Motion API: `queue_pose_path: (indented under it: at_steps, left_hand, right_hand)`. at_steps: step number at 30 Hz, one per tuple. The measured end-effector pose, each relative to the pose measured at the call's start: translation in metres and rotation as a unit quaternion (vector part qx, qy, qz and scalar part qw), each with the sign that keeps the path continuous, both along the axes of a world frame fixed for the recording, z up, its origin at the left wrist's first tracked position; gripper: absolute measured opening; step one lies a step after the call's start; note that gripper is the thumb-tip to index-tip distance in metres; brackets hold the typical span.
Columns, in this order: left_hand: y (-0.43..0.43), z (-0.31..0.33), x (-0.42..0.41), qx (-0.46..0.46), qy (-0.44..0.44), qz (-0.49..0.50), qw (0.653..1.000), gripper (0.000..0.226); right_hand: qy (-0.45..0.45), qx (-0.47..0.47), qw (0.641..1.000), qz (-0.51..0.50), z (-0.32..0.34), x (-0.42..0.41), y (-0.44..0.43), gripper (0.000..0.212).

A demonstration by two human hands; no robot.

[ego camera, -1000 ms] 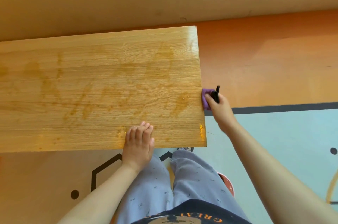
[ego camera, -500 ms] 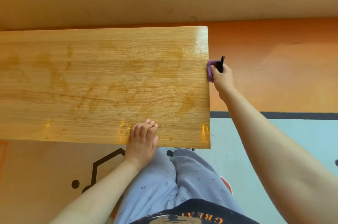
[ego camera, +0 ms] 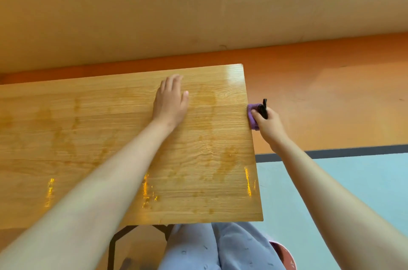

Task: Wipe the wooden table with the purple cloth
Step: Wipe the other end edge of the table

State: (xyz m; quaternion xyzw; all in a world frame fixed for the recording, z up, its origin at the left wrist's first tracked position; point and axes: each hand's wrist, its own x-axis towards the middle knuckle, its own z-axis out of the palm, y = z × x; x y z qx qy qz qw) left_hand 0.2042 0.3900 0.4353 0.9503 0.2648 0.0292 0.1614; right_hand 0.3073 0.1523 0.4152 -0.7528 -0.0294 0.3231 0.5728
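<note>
Right hand (ego camera: 268,123) is closed around the purple cloth (ego camera: 252,116), pressing the folded wad against the right edge of the counter (ego camera: 198,159), about a third of the way back from its far right corner; a thin black object (ego camera: 263,108), perhaps a strap or clip, pokes up between the fingers, and what it is cannot be told. Nearest the camera, pale blue trousers (ego camera: 209,247) show below the near edge, and any print on the shirt is out of view, so no writing, brand or label can be read anywhere. Farther in, the left hand (ego camera: 171,102) lies flat and open on the top, fingers spread toward the far edge, holding nothing and seemingly steadying the board. The cloth sits on the side face and not on the top, its long side running along that edge, near to far. Darker streaks and patches (ego camera: 227,159) spread over the top to the left of the cloth, so most of the surface probably has yet to be wiped. The right hand is the one on the cloth; a wipe of the top would mean lifting it over the edge and sweeping leftward. Beyond the far edge lie an orange floor strip (ego camera: 320,93) and a tan wall (ego camera: 198,5).
</note>
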Motion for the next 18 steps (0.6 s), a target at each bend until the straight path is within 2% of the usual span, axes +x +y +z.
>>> queue_pose_path:
  at_steps: [5,10,18]
  left_hand:
    - [0.041,-0.028,0.054,0.038,0.079,-0.07,0.994,0.052]
    - [0.046,-0.039,0.056,0.053,0.07,-0.084,0.993,0.05]
    - [0.047,-0.044,0.056,0.054,0.043,-0.09,0.994,0.05]
  right_hand:
    - [-0.025,0.026,0.999,-0.032,-0.004,0.044,0.039,0.018]
    - [-0.028,0.037,0.998,-0.052,-0.014,0.091,0.076,0.016]
    - [-0.001,0.053,0.999,-0.006,-0.027,0.084,0.052,0.014]
